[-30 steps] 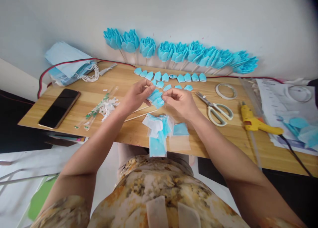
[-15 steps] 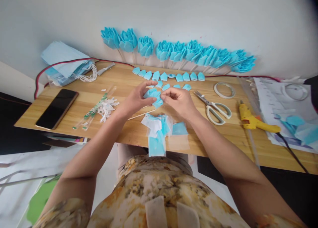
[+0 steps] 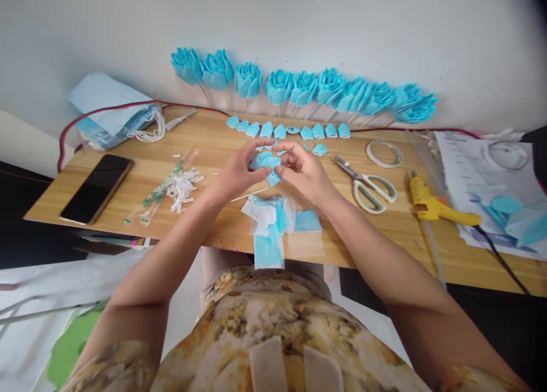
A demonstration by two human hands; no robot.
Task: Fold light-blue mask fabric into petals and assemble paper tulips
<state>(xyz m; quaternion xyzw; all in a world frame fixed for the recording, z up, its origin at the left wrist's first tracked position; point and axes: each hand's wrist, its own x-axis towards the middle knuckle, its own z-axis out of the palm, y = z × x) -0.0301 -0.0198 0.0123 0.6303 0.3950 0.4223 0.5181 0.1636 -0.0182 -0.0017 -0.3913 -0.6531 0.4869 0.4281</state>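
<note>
Between my two hands, above the table, is a blue fabric flower piece (image 3: 265, 160) made of petal-like layers. My left hand (image 3: 243, 168) grips its left side, thumb in front and fingers behind. On the right side my right hand (image 3: 301, 170) holds it too, its thumb near the left thumb and its index finger curved over the top. Below the hands lie crumpled blue and white fabric pieces (image 3: 269, 221) and a flat blue-and-white square (image 3: 305, 232). A thin wooden stick (image 3: 249, 195) rests just under my left hand. Folded blue petals (image 3: 318, 131) stand in a row beyond.
Finished blue flowers on sticks (image 3: 280, 87) lean along the wall. To the right are scissors (image 3: 365, 187), a tape roll (image 3: 384, 154) and a yellow glue gun (image 3: 440, 207) with a cord. Leftward lie a phone (image 3: 97, 188), white scraps (image 3: 183, 190) and stacked face masks (image 3: 113, 104).
My right hand's index finger has opened out and reached over the top of the flower piece. Its thumb now lies along the piece's front. The view has shifted slightly.
</note>
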